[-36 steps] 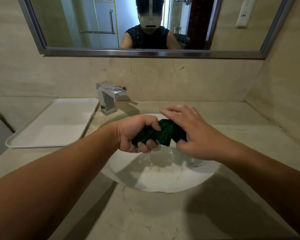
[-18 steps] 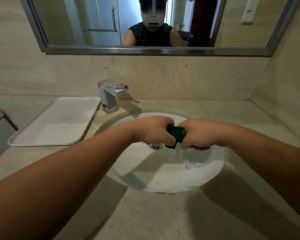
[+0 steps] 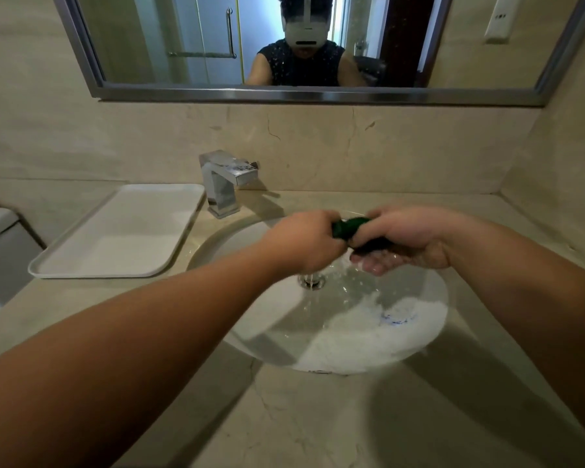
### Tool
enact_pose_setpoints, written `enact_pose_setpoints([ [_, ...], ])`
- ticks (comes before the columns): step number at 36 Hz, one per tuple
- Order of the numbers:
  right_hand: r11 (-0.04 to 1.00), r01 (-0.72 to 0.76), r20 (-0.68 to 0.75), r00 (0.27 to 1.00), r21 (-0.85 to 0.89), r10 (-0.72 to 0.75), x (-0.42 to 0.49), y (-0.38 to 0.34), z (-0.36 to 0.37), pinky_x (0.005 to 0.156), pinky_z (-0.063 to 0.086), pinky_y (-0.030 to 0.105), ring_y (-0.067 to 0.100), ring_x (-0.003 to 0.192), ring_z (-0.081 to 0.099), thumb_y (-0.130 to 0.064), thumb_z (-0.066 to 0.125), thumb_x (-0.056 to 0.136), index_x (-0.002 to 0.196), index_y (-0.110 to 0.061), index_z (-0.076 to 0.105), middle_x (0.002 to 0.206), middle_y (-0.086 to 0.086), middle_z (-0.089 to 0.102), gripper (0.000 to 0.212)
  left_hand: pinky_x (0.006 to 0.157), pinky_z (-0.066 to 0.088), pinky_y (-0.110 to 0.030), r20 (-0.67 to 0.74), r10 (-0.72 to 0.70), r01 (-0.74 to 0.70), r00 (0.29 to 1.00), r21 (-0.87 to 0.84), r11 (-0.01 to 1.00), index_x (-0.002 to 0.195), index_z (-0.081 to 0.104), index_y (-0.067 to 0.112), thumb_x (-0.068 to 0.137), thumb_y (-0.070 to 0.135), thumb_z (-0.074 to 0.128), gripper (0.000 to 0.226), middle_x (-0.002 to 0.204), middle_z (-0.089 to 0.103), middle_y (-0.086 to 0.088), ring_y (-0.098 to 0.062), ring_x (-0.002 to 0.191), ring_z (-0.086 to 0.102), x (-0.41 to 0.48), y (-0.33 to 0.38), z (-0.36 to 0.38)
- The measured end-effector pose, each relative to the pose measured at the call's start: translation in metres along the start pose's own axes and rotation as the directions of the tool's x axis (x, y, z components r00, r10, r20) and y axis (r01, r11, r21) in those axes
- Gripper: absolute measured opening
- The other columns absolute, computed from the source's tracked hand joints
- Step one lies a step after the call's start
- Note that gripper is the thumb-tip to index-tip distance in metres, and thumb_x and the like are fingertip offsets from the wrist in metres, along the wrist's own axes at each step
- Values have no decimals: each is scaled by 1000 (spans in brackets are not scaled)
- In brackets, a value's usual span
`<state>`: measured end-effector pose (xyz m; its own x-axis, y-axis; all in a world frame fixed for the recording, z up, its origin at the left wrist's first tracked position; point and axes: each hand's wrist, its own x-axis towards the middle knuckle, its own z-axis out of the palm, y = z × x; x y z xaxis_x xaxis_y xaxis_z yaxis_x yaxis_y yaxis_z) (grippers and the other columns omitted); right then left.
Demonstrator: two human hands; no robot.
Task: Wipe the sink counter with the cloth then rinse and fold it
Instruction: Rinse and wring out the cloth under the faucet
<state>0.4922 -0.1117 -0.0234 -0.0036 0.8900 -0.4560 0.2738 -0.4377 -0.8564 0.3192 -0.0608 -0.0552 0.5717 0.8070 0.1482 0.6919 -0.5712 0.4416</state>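
Work was at the squeezing part, I thought, as I watched from far away on my screen. The dark green cloth (image 3: 350, 228) was bunched into a short fat roll. It was up in the air over the back half of the white sink basin (image 3: 419, 329). Its long way ran from side to side across the view.

The left hand (image 3: 304, 243) was clenched round the left end of the roll. The right hand (image 3: 409, 239) was wrapped round the right end, palm turned up, fingers curled over the cloth. Only a small piece of green showed between the two fists. So the cloth lay to the right of the left hand and to the left of the right hand. Neither hand was nearer, because both had it. A thin run of water fell from under the left hand to the drain (image 3: 312, 281), and more water splashed in the basin.

To my mind, the next move was to open the roll out for folding. That meant pulling the ends apart along that same side-to-side line.

I counted one cloth, two hands, one basin and one drain. There was one square metal faucet (image 3: 223, 184) behind the basin. One white tray (image 3: 122, 231) sat to its left on the stone counter (image 3: 318, 427), and one mirror (image 3: 318, 94) hung on the wall.
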Motion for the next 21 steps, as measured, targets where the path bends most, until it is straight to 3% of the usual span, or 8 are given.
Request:
enact_pose_setpoints([
  [3,956,291,-255,928,42,-271,-5,-2,11,78,66,42,29,86,79,-3,71,92,129,-7,59,115,23,72,39,45,32,-23,161,-228,276,960,-415,867,97,64,12,92,25,66,13,69,56,-4,-20,50,47,10,-11,-10],
  [5,855,449,-335,788,-260,-516,-8,4,21,85,65,38,20,95,77,-11,72,87,142,-20,55,124,6,72,58,43,21,-21,338,-303,450,891,-571,687,91,58,14,94,25,62,12,62,44,-1,-14,45,33,13,-17,-18],
  [8,532,472,-181,604,-703,-776,-12,25,36,112,43,29,12,142,46,-14,67,90,163,-28,26,161,-2,41,85,42,11,-19,575,-211,599,791,-654,462,90,55,18,97,28,56,12,59,36,6,-9,44,24,15,-24,-32],
  [11,104,341,47,406,-934,-913,-3,40,35,127,22,48,28,161,12,-6,66,86,165,-16,16,174,7,15,94,34,15,-16,733,14,675,680,-634,377,90,59,17,96,27,55,13,58,36,7,-5,40,27,14,-29,-40],
  [14,-231,191,271,219,-954,-937,7,44,29,123,24,61,40,156,25,-5,60,90,161,-15,26,169,13,29,80,33,21,-15,809,261,698,526,-586,411,87,68,14,97,25,47,26,57,44,7,-2,40,37,11,-27,-40],
  [17,-372,174,381,17,-912,-924,5,36,24,115,34,64,43,135,55,-8,56,98,153,-21,36,146,23,59,60,34,21,-15,843,350,680,408,-536,500,85,70,12,102,20,38,37,57,47,6,-2,41,34,10,-21,-43],
  [19,-417,236,430,8,-878,-903,-2,26,21,102,46,58,36,104,63,-9,58,100,153,-25,34,118,19,69,60,34,21,-16,852,381,637,359,-522,567,89,63,11,101,15,44,23,58,46,5,-5,43,27,10,-16,-50],
  [21,-418,279,452,68,-864,-889,-8,15,17,74,50,50,32,80,57,-11,60,101,157,-23,29,97,14,65,65,35,19,-18,860,372,566,349,-510,648,85,53,13,95,9,57,12,58,44,5,-6,43,26,9,-8,-57],
])
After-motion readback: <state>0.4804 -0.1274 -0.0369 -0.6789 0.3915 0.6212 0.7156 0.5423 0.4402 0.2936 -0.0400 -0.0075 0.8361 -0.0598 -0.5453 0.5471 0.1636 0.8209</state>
